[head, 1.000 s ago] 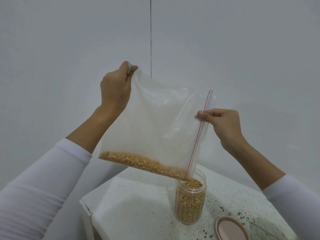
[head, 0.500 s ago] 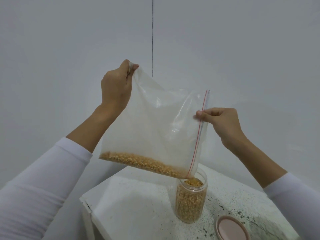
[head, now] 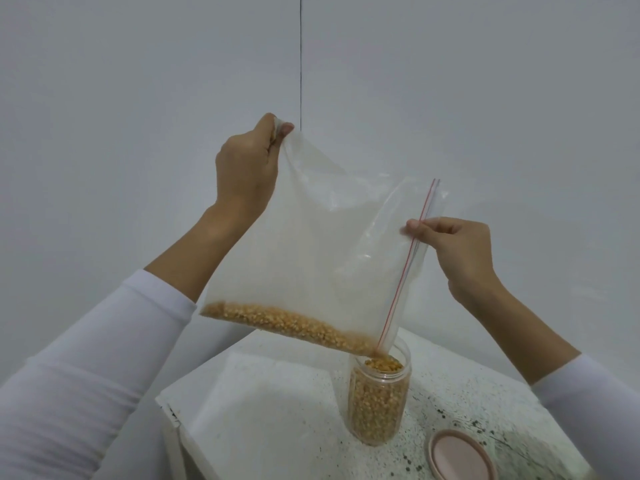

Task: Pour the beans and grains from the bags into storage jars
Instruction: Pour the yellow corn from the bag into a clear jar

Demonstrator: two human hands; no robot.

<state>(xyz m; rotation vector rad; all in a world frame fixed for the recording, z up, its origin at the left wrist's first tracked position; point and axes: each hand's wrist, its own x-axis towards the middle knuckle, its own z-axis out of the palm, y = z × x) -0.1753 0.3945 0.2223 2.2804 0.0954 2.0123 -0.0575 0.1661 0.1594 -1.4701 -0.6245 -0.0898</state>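
Plain grey wall behind a speckled white counter [head: 277,403]. Zip-top bag [head: 311,258] tilted, left hand [head: 247,168] pinching its bottom corner, right hand [head: 457,251] pinching the zipper edge. Yellow grains [head: 291,323] sliding into a nearly full clear jar [head: 379,400]; overflow likely if pouring continues.

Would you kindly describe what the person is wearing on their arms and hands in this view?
Both arms wear plain white long sleeves, close-fitting and pushed up so the forearms show. The left hand and right hand are bare: no gloves, and no rings, watch or bracelets show. The sleeves show no markings or logos.
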